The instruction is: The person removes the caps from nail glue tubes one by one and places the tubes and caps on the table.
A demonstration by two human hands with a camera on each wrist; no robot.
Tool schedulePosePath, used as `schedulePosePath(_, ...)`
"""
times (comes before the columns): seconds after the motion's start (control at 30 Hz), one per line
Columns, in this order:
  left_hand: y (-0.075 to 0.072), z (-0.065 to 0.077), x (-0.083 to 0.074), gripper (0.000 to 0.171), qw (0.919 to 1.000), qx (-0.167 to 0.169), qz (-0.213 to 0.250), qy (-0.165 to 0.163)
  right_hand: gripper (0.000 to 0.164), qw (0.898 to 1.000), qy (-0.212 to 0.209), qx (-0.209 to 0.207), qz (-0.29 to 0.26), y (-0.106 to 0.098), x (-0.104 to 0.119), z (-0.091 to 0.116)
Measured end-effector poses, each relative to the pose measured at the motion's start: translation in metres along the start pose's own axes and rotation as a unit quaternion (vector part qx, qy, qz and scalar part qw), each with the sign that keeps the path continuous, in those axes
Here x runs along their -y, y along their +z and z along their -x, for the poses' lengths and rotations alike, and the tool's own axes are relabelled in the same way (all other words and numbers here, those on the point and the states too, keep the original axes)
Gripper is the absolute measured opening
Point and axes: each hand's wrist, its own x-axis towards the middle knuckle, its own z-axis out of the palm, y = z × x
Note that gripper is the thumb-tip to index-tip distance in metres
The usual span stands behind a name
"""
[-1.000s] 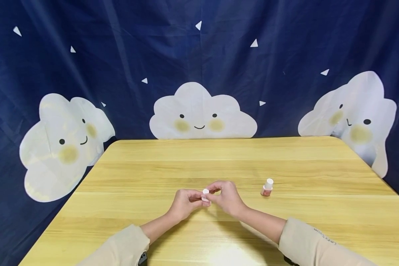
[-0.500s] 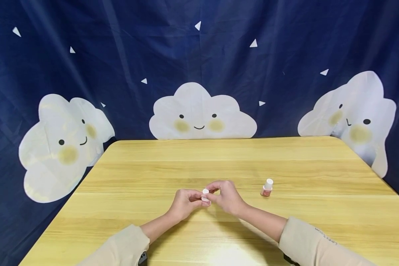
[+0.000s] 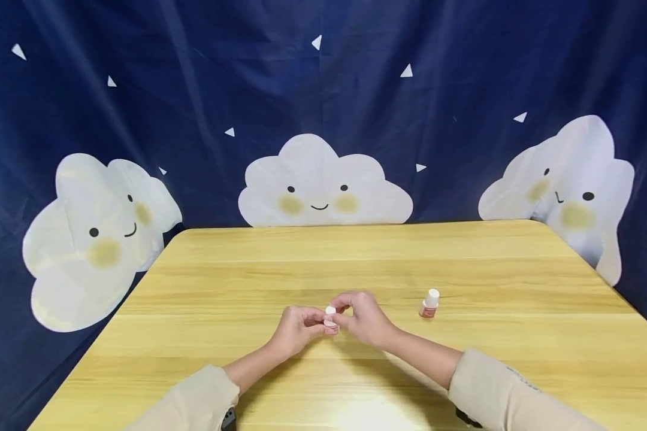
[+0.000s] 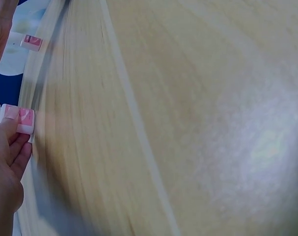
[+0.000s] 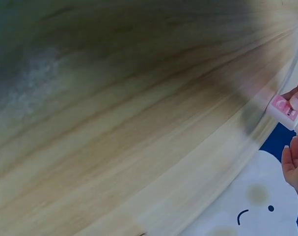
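Observation:
A small white bottle [image 3: 331,330] with a pink label stands upright at the table's middle. My left hand [image 3: 295,330] grips its body between thumb and fingers; in the left wrist view the thumb lies across the label of this bottle [image 4: 26,119]. Up at the white cap [image 3: 330,310], my right hand [image 3: 369,321] pinches with thumb and forefinger. The right wrist view has the bottle [image 5: 282,110] at its right edge, with the right hand [image 5: 297,164] beside the cap end. A second, similar bottle [image 3: 429,304] stands capped to the right of both hands.
Both arms rest over a light wooden table [image 3: 221,269]. Behind it hangs a dark blue curtain [image 3: 205,72] with white clouds [image 3: 323,173]. A dark band shows under each beige sleeve [image 3: 205,395].
The whole head view has shifted slightly left. Both hands keep their hold on the bottle and its cap, with hardly any visible movement; the second bottle stays put.

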Motion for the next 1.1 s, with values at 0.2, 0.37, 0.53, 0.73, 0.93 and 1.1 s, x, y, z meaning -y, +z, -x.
schedulePosePath(0.2, 0.002, -0.003, -0.002, 0.018, 0.9999, 0.008, -0.007, 0.005, 0.003, 1.0, -0.011, 0.006, 0.011, -0.005, -0.001, 0.0)
schedulePosePath(0.37, 0.001, -0.006, -0.002, 0.017, 0.9999, 0.002, -0.012, 0.008, 0.005, 0.999, -0.022, 0.011, 0.026, -0.008, -0.001, -0.001)
schedulePosePath(0.53, 0.001, -0.005, 0.001, 0.018, 0.9998, -0.006, -0.017, 0.001, 0.006, 1.0, -0.016, 0.009, 0.009, -0.006, -0.002, -0.002)
schedulePosePath(0.73, 0.001, -0.003, 0.003, 0.016, 0.9997, -0.014, -0.02, 0.004, 0.005, 0.999, 0.02, -0.04, -0.012, 0.003, -0.004, 0.0)
schedulePosePath(0.93, 0.002, -0.002, 0.004, 0.016, 0.9997, -0.012, -0.013, 0.014, 0.011, 0.995, 0.057, -0.084, 0.0, 0.009, 0.0, 0.003)
schedulePosePath(1.1, 0.001, -0.001, 0.002, 0.017, 0.9995, -0.015, -0.017, 0.021, 0.01, 0.993, 0.081, -0.085, -0.004, 0.01, 0.002, 0.003)
